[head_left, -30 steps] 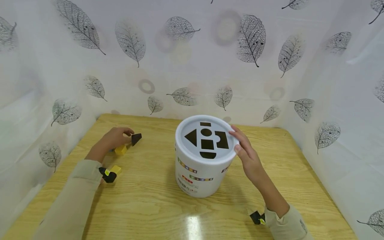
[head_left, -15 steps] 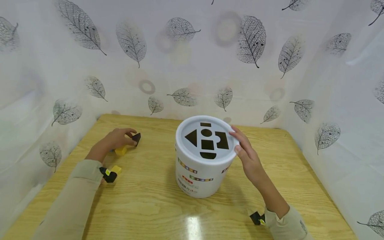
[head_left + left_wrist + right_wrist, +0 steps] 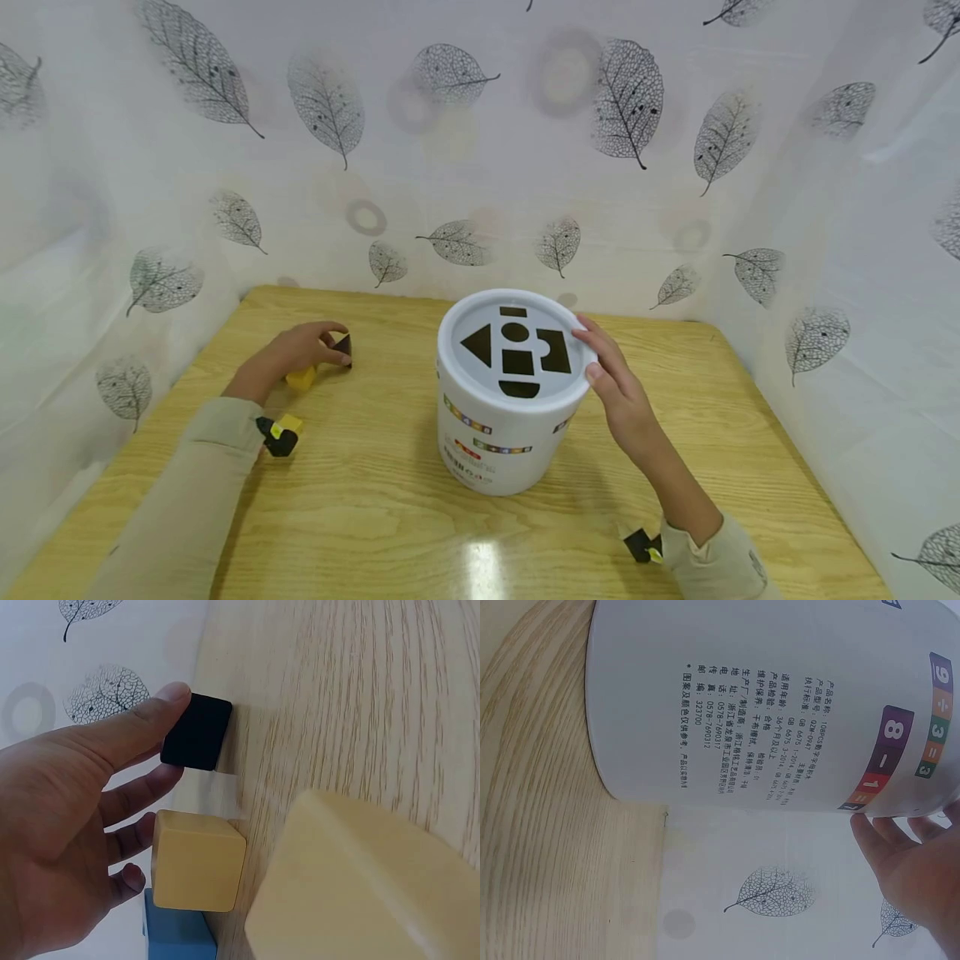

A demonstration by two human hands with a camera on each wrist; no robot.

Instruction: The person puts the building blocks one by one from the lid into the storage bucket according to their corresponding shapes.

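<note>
My left hand pinches a small black block between thumb and fingers, close over the table at the left. Just below those fingers in the left wrist view sits a yellow cube, with a blue block partly hidden behind it. A second yellow block looms large nearest that camera. In the middle of the table stands a white bucket, its lid cut with dark shaped holes. The right hand rests its fingertips and thumb on the bucket's right rim, fingers fairly straight.
The wooden table is bordered at the back and sides by pale leaf-printed sheeting. Black wrist cameras hang under both sleeves; the left one overlaps a yellow block in the head view.
My left thumb and fingers have come together on the black block, which has turned more upright. That hand has shifted slightly right. The right hand and bucket stay put.
</note>
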